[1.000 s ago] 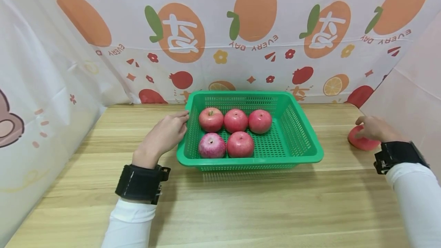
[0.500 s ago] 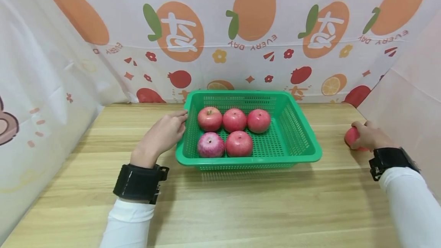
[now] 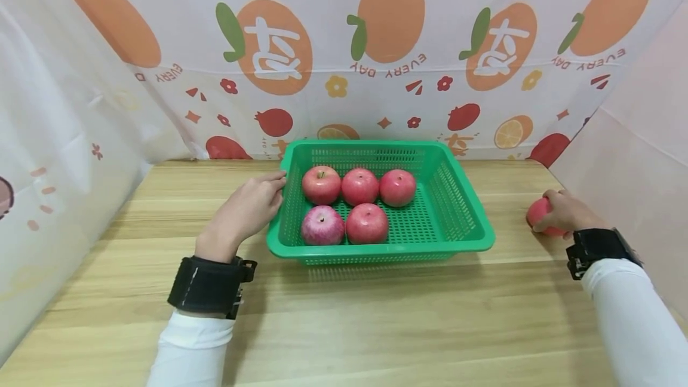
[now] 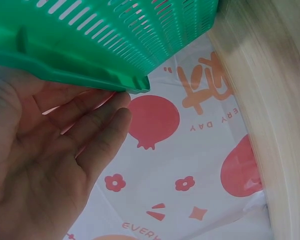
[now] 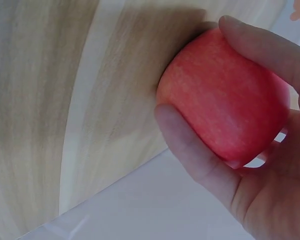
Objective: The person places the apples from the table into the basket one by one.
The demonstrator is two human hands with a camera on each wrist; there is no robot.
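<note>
My right hand grips a red apple at the right of the table, with thumb and fingers on opposite sides of it. The apple appears to sit on the wood; its underside is hidden. At the left of a green plastic basket, my left hand touches the outer rim with its fingertips. In the left wrist view the fingers are only lightly bent below the rim, and the thumb is mostly hidden. Inside the basket, several apples stand in two rows toward the left, one of them a purplish striped apple.
The wooden table carries the basket near its back edge. A fruit-printed white cloth hangs right behind it. Plain pale sheeting borders the right side near my right hand, and another white sheet closes the left.
My right hand has closed its thumb and fingers around the apple, which was partly uncovered before. My left hand stays at the basket's rim. The head view has shifted slightly to the right.
</note>
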